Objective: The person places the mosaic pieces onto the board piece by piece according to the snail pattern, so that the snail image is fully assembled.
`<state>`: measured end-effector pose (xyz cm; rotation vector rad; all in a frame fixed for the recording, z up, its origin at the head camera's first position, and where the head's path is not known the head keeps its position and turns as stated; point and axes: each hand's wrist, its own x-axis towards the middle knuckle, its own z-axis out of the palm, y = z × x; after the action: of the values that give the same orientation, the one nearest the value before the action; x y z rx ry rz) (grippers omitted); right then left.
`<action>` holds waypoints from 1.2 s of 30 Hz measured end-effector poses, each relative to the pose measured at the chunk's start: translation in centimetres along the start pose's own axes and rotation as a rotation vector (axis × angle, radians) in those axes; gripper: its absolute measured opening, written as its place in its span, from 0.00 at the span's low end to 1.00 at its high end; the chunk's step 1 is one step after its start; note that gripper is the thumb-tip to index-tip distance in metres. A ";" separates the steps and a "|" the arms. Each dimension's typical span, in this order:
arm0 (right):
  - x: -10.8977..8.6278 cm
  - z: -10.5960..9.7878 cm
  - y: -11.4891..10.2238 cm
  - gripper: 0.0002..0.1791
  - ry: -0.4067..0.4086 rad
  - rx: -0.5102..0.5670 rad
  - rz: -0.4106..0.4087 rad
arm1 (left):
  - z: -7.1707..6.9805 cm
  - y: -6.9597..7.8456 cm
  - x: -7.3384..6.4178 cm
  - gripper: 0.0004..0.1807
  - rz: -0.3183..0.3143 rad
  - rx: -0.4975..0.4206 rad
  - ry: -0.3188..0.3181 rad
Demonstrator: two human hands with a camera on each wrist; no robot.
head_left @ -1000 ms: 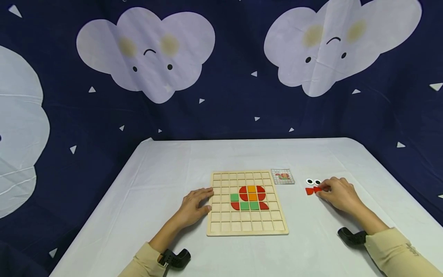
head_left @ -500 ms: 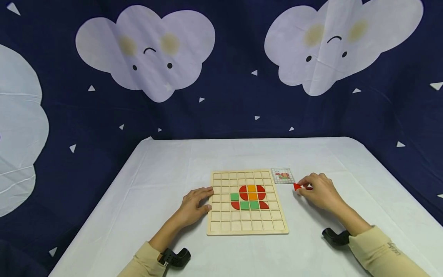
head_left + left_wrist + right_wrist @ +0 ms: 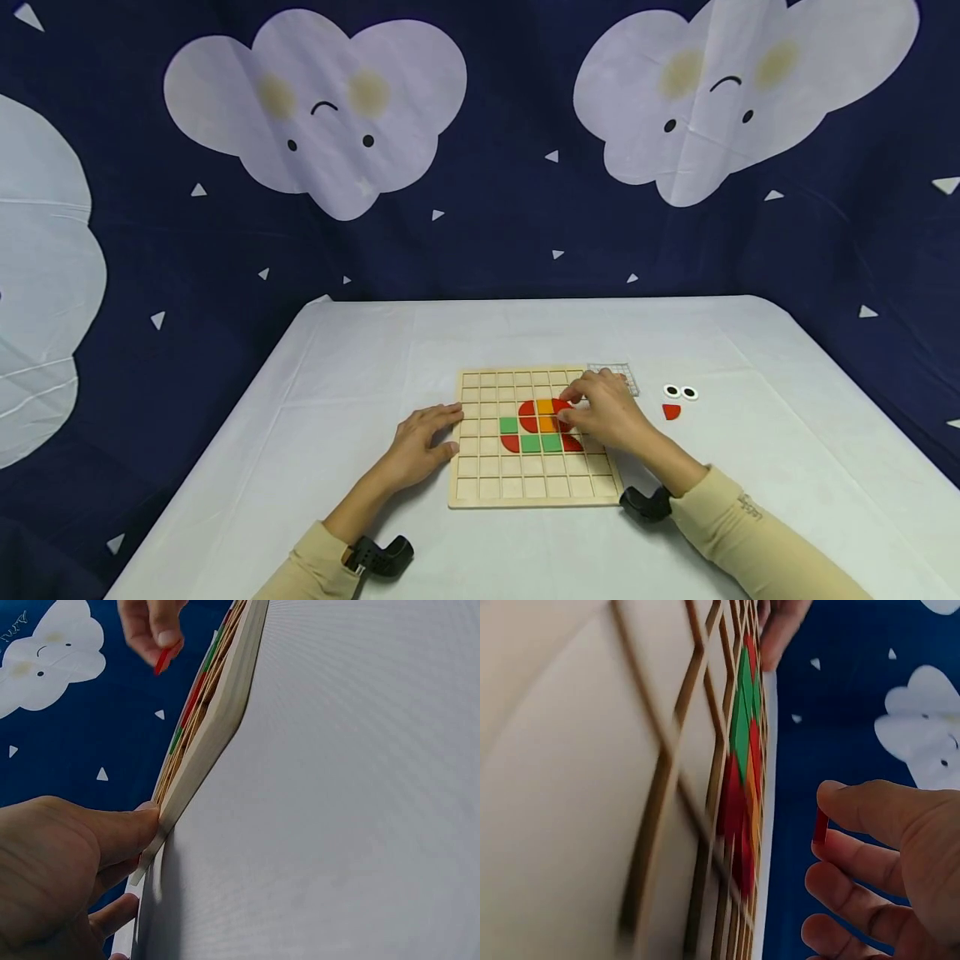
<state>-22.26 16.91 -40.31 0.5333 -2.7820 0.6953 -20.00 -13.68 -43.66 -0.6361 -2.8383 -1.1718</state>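
Observation:
Over the right half of a wooden grid board, my right hand pinches a small red tile between thumb and index finger. The tile is held edge-on in the right wrist view, apart from the board; its outline cannot be told. Set in the grid are green square tiles, orange square tiles and rounded red tiles; my right fingers partly cover those on the right. My left hand rests at the board's left side, its thumb and fingers touching the edge.
A small pattern card lies at the board's upper right corner, partly hidden by my right hand. Farther right on the white tabletop are two eye discs and a loose red tile. A dark cloud-printed cloth hangs behind.
My right hand has picked one red tile off the table at the right and carried it left, past the card, to above the board. My left hand has stayed put.

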 end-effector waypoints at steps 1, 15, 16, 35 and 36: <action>0.2 0.3 -0.4 0.11 -0.005 -0.001 -0.010 | 0.0 0.0 0.0 0.26 -0.001 -0.001 0.000; 3.3 3.1 -4.1 0.11 -0.082 -0.031 -0.061 | 0.0 0.0 0.0 0.26 -0.007 -0.003 -0.003; 3.5 3.3 -4.1 0.11 -0.086 -0.042 -0.060 | 0.0 0.0 0.0 0.26 -0.008 -0.001 -0.003; 4.4 4.6 -4.8 0.09 -0.152 -0.098 -0.027 | 0.0 -0.1 0.0 0.25 -0.001 -0.005 -0.003; 4.4 4.6 -4.8 0.10 -0.149 -0.102 -0.026 | 0.0 -0.1 0.0 0.25 -0.002 -0.005 -0.002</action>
<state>-24.98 9.41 -41.04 0.6240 -2.9228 0.5241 -20.01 -13.73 -43.72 -0.6353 -2.8384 -1.1800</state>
